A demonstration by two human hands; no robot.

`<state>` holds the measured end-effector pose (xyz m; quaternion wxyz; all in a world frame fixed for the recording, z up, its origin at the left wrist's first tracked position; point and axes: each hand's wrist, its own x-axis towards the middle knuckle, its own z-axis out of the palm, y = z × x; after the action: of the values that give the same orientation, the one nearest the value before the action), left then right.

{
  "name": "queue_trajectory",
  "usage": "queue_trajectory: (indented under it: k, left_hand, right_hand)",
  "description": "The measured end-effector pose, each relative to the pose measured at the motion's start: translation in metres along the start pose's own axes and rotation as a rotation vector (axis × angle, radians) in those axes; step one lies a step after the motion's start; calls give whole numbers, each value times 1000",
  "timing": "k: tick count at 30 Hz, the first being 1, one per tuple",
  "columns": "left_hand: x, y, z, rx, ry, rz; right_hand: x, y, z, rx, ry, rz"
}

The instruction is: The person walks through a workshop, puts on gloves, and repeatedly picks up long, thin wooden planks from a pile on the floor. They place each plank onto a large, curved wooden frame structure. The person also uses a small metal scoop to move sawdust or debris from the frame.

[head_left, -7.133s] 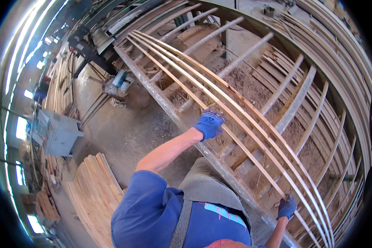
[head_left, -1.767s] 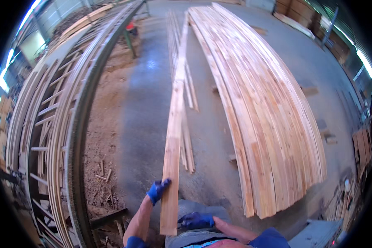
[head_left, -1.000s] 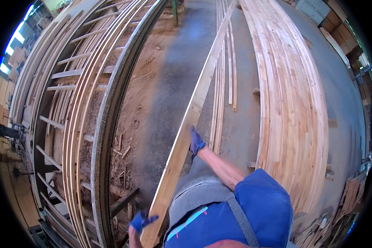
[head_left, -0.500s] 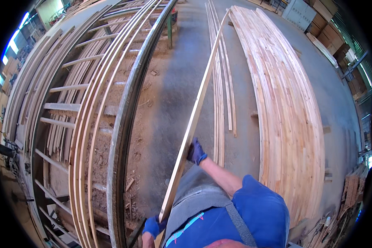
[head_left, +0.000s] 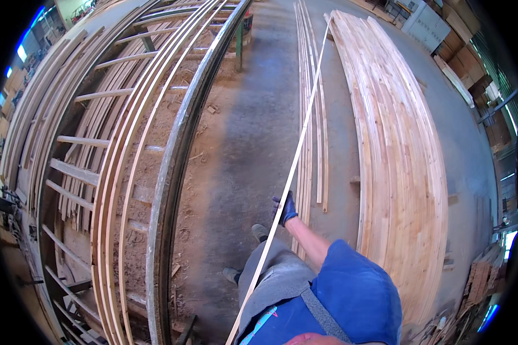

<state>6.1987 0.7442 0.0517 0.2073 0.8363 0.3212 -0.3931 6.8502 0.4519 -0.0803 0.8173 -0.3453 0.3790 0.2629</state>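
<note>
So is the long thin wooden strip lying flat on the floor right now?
No, the right hand holds the wooden strip up off the concrete floor.

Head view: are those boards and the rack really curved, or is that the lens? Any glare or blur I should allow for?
Head view: fisheye bends straight edges toward the rim, so the board stack, the metal rail and the thin strip held by the right hand bow outward; the center is sharp; bright blue-white glare at the left and lower right edges; black corners.

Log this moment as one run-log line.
right hand: gloved, gripping long thin wooden strip | left hand: out of view | strip edge-on over concrete floor | plank stack right | curved frame left
</note>
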Motion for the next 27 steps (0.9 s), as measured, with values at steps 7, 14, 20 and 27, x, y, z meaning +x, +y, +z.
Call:
queue_trajectory:
  k: [7,14,20,27]
  left_hand:
    - [27,64,-51,-171,17,84]
    - [7,89,-46,-85,-6,39]
    - [-19,52,20,-172,-86,0]
    - [-24,43,36,-78,-142,11]
  right_hand:
    - [-31,-12,42,88,-214,81]
    - [9,-64,34,-35,52,-41]
    - [-18,-32,-15,-75,169,-3]
    - [-49,-15,23,-175,161,-80]
